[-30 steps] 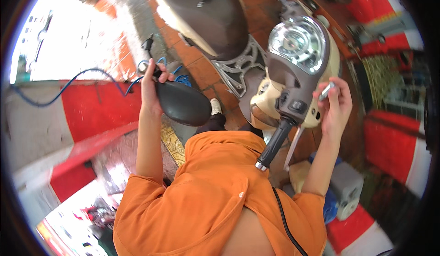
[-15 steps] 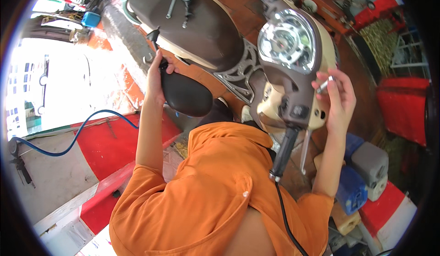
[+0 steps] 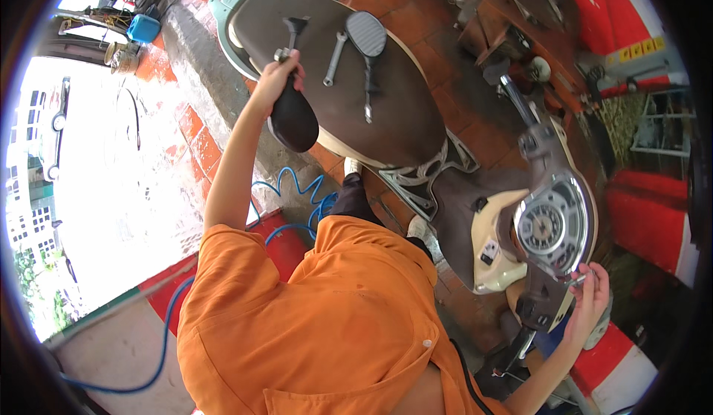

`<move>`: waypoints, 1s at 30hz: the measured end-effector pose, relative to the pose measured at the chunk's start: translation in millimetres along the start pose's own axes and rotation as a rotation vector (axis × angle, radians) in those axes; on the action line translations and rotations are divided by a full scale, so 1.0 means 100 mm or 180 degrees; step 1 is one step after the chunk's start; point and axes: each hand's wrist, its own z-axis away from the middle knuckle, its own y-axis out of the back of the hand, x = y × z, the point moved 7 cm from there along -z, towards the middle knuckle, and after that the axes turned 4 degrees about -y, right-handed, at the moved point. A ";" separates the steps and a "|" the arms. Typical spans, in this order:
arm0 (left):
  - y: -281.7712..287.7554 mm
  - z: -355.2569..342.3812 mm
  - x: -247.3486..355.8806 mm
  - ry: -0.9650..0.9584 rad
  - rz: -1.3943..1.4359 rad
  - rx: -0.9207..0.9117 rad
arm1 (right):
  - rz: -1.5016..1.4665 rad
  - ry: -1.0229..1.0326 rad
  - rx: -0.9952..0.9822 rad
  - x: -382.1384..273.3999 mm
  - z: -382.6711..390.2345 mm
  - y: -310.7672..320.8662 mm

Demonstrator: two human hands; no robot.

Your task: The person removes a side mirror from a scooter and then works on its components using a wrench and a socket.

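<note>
My left hand [image 3: 278, 81] holds a black mirror [image 3: 295, 129] by its stem end, over the brown scooter seat [image 3: 386, 122]. On the seat lie a silver spanner [image 3: 334, 59] and a second mirror [image 3: 365, 36] with its glass up. My right hand [image 3: 588, 300] has its fingers round a small silver metal part [image 3: 577, 281], beside the round chrome dashboard [image 3: 546, 226] and the right-side handlebar. The fingers hide much of that part, so I cannot tell whether it is loose.
A blue coiled hose [image 3: 293, 181] runs behind my left arm. A rusty cabinet [image 3: 483, 25] with clutter stands beyond the scooter. Red-and-white blocks [image 3: 646, 207] line the right side. A blue container [image 3: 141, 29] sits at the upper left, near the bright doorway.
My view has swung, showing more seat and the dashboard. My left hand has risen with the mirror over the seat. My right hand now sits lower in view, beside the dashboard.
</note>
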 end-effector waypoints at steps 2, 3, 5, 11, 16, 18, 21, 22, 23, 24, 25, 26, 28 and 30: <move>0.01 -0.06 0.21 -0.0324 -0.0461 -0.0646 | 0.0330 0.0174 -0.0046 -0.44 0.08 -0.42; 0.00 -0.06 0.28 -0.0423 -0.0454 -0.1096 | 0.0641 0.0380 -0.0098 -0.69 0.14 -0.67; -0.11 0.07 0.51 -0.0447 -0.0618 -0.1978 | 0.1265 0.1047 -0.0415 -1.14 0.22 -1.44; -0.18 0.24 1.04 -0.1596 -0.1042 -0.3012 | 0.1414 0.2164 -0.1709 -2.06 0.14 -3.55; -0.05 0.25 1.24 -0.1485 -0.0984 -0.3175 | -0.0664 0.0975 -0.2032 -1.93 -0.10 -4.11; 0.03 0.32 1.27 -0.1476 -0.0641 -0.3151 | -0.0786 0.0975 -0.2106 -1.93 -0.09 -4.23; 0.13 0.36 1.28 -0.1445 -0.0675 -0.3201 | 0.0520 0.2480 -0.1896 -2.15 0.10 -4.41; 0.15 0.39 1.26 -0.1388 -0.0757 -0.3233 | 0.0523 0.2484 -0.1911 -2.16 0.09 -4.45; 0.16 0.39 1.26 -0.1386 -0.0754 -0.3221 | 0.0732 0.3030 -0.1885 -2.22 0.15 -4.49; 0.16 0.39 1.24 -0.1314 -0.0861 -0.3250 | 0.0934 0.3594 -0.1850 -2.28 0.23 -4.54; 0.16 0.40 1.22 -0.1241 -0.0969 -0.3280 | 0.0928 0.3618 -0.1864 -2.29 0.23 -4.58; 0.17 0.40 1.22 -0.1249 -0.0975 -0.3255 | 0.0811 0.3768 -0.1892 -2.30 0.26 -4.61; 0.17 0.42 1.22 -0.1258 -0.0981 -0.3283 | 0.0694 0.3935 -0.1924 -2.33 0.30 -4.66; 0.17 0.42 1.22 -0.1283 -0.0925 -0.3282 | 0.0585 0.3937 -0.1910 -2.35 0.32 -4.69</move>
